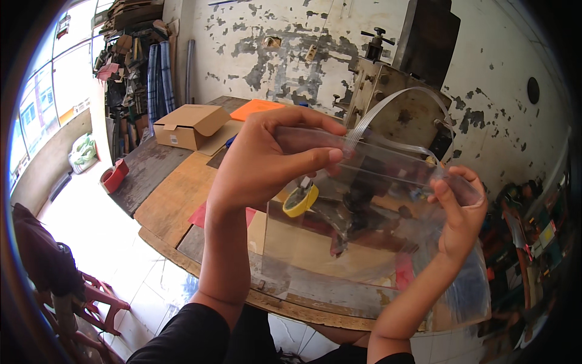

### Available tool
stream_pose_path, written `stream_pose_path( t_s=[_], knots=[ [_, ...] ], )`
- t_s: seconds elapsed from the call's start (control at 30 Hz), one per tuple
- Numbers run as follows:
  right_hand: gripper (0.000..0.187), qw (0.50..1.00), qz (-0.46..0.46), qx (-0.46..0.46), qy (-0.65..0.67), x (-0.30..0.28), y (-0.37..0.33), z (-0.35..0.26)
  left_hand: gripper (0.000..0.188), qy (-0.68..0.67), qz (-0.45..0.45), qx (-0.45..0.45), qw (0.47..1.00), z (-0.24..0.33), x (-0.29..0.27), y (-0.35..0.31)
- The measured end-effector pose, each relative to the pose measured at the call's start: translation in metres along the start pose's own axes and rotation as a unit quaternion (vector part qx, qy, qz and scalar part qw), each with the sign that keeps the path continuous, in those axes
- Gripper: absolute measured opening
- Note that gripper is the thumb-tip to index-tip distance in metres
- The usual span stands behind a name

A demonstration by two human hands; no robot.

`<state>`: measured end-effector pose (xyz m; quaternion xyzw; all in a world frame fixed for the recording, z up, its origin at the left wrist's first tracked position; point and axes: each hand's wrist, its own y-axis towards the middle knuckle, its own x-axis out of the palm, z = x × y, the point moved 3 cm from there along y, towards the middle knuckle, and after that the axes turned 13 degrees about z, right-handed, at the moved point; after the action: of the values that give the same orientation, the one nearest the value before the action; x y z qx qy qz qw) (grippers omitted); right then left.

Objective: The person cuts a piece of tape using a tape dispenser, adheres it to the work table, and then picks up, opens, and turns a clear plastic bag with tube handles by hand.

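Note:
A clear plastic bag (pixel 376 242) hangs in front of me above the table, and the things behind it show through. A looped clear strap handle (pixel 397 94) rises from its upper edge. My left hand (pixel 276 148) is closed on the bag's top edge, thumb in front, by one end of the handle. At the upper right corner, my right hand (pixel 458 200) pinches the bag near the handle's other end. Through the plastic I see a yellow ring-shaped part (pixel 300 201) by a dark metal machine.
A worn machine (pixel 388 91) with a top handwheel stands behind the bag. On the wooden table (pixel 176 188) are a cardboard box (pixel 191 125) and an orange sheet (pixel 257 108). A red tape dispenser (pixel 114 176) sits at the table's left edge. Red stools (pixel 103 297) stand lower left.

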<state>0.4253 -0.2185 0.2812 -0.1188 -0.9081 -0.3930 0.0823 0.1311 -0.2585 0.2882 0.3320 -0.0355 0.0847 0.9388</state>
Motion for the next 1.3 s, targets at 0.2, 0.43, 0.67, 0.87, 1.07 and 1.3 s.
stream_pose_path(
  t_s=[0.2,0.43,0.67,0.87,1.07,1.3],
  knots=[
    [0.037,1.0,0.002,0.001,0.0,0.0008,-0.0006,0.001,0.03,-0.004,0.0,0.0,1.0,-0.0008,-0.0007,-0.001],
    [0.036,1.0,0.002,-0.004,-0.005,0.0002,-0.0002,-0.0011,0.031,-0.009,-0.022,0.004,1.0,-0.0005,0.0005,0.0002],
    [0.035,1.0,0.001,-0.008,-0.004,0.0018,-0.0013,-0.0019,0.031,-0.024,-0.029,-0.003,0.999,-0.0009,-0.0009,-0.0008],
    [0.035,1.0,0.004,-0.008,0.001,0.0012,-0.0006,-0.0011,0.031,-0.012,-0.027,-0.005,1.0,-0.0011,-0.0002,0.0002],
    [0.034,1.0,0.003,-0.013,0.004,0.001,-0.0014,-0.002,0.034,-0.033,-0.03,-0.013,0.999,-0.0021,-0.0004,0.001],
    [0.035,1.0,0.0,-0.021,0.002,-0.0001,-0.0012,-0.002,0.034,-0.041,-0.016,-0.017,0.999,-0.0016,0.0009,0.0015]
  ],
)
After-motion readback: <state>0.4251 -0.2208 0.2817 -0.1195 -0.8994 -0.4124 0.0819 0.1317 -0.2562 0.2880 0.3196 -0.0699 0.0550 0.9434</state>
